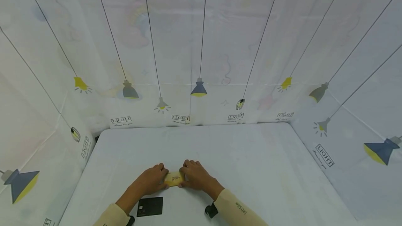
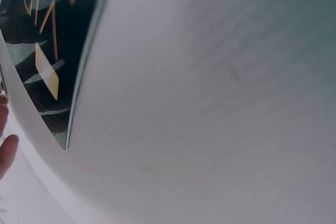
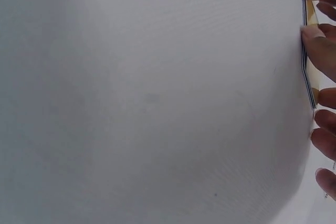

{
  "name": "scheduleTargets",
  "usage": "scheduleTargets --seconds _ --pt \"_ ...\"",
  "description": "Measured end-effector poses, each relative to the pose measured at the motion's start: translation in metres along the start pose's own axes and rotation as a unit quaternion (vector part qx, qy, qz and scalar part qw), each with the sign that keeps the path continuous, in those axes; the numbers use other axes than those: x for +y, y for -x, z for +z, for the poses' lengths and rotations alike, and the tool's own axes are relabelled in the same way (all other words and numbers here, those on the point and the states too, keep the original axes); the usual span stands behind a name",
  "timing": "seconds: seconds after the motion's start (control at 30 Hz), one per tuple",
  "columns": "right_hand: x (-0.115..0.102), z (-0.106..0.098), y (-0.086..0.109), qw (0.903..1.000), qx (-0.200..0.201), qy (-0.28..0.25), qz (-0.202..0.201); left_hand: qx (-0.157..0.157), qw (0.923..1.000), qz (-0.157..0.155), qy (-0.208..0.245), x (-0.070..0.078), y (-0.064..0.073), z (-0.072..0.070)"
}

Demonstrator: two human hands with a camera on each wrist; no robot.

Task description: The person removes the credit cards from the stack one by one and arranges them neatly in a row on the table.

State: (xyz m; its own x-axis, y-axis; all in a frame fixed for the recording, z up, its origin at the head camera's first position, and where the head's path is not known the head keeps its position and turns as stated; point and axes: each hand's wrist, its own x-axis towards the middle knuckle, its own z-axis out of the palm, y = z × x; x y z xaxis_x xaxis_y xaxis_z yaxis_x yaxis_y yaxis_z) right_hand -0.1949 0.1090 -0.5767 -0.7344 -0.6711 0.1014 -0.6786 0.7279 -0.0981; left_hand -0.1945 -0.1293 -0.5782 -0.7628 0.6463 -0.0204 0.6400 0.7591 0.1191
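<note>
A gold card (image 1: 174,178) with dark lettering lies between both hands, low over or on the white table; I cannot tell which. My left hand (image 1: 152,179) pinches its left end, and my right hand (image 1: 196,176) grips the right end with thumb and fingers. From the right wrist, dark and light layered edges show under the gold face (image 3: 314,73), like a small stack of cards held together. A black card (image 1: 150,206) marked VIP, with a chip, lies flat on the table below my left hand. The left wrist view shows this black card (image 2: 55,30) large, near fingertips (image 2: 7,153).
The white-covered table (image 1: 267,170) reaches back to a white curtain (image 1: 176,51) printed with hanging lamps. More curtain stands at the left and right. Dark wrist devices, such as the one at the right cuff (image 1: 211,210), sit close to the tabletop.
</note>
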Motion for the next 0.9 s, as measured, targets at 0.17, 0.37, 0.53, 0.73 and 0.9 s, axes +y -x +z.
scheduleTargets --seconds 0.17,0.37,0.53,0.73,0.9 --pt "0.0002 0.0006 -0.0008 1.0000 0.006 0.002 -0.007 0.004 1.0000 0.001 -0.003 -0.0001 0.0003 -0.0004" --pt "-0.0006 -0.0003 -0.0023 1.0000 -0.002 -0.006 0.000 0.008 1.0000 0.003 -0.002 0.0005 0.0003 -0.0008" --pt "-0.0023 -0.0039 -0.0019 0.9999 -0.002 -0.012 0.007 0.011 0.9999 0.002 -0.005 0.0018 0.0011 -0.0029" --pt "-0.0044 -0.0065 -0.0015 1.0000 0.007 -0.005 0.005 0.013 0.9999 -0.001 -0.005 0.0035 0.0020 -0.0054" --pt "-0.0041 -0.0050 -0.0019 0.9999 0.006 -0.009 0.009 0.028 0.9995 0.002 -0.013 0.0039 0.0030 -0.0068"
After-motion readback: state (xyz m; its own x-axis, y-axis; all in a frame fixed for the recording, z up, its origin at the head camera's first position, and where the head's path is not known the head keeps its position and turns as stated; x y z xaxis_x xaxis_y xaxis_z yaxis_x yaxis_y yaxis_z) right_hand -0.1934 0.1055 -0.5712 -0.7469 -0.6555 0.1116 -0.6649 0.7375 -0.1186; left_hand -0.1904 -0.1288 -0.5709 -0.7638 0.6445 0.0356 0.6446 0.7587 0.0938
